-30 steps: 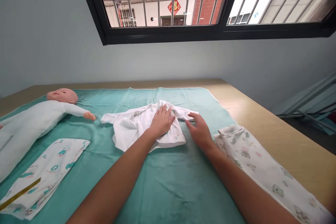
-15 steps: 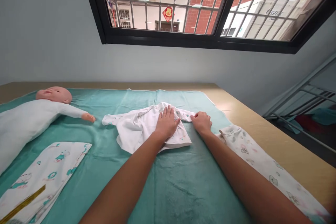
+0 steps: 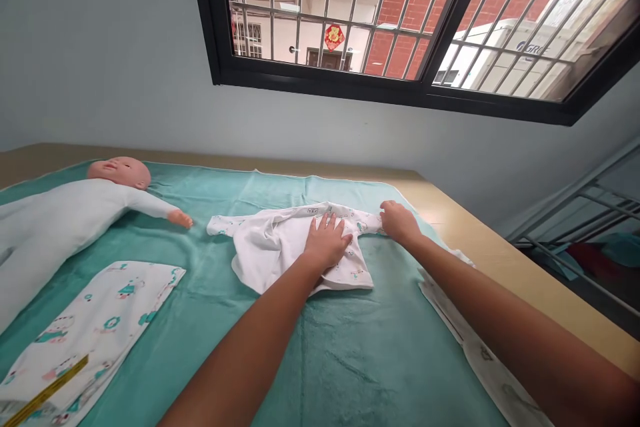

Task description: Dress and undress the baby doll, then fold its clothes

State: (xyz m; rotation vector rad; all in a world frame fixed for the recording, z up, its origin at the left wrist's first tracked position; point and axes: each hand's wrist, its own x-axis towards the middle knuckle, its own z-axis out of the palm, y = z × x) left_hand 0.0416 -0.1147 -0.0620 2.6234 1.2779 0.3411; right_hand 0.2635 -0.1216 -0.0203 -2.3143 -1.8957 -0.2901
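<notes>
The baby shirt (image 3: 265, 253) lies on the green cloth (image 3: 345, 360) that covers most of the bench (image 3: 473, 232), between the doll (image 3: 65, 213) and a printed garment (image 3: 493, 380). The left hand (image 3: 326, 243) rests palm down on its body, fingers spread, gripping nothing. The right hand (image 3: 400, 221) is at the cuff end of the near sleeve (image 3: 367, 223), its fingers curled; whether that grip pinches the fabric I cannot tell.

If the right hand pulls harder than the left hand presses, the whole shirt could slide or twist. The cloth beneath, soft and rippled, could bunch up along with it. The loose folds in the shirt's body could crease under the palm, and the right forearm, passing over the printed garment, might drag it askew.

Much is hard to read: the cuff is behind the right hand, the left hand hides part of the shirt's front, and the forearm covers much of the printed garment — the doll's legs run out of view, too.
</notes>
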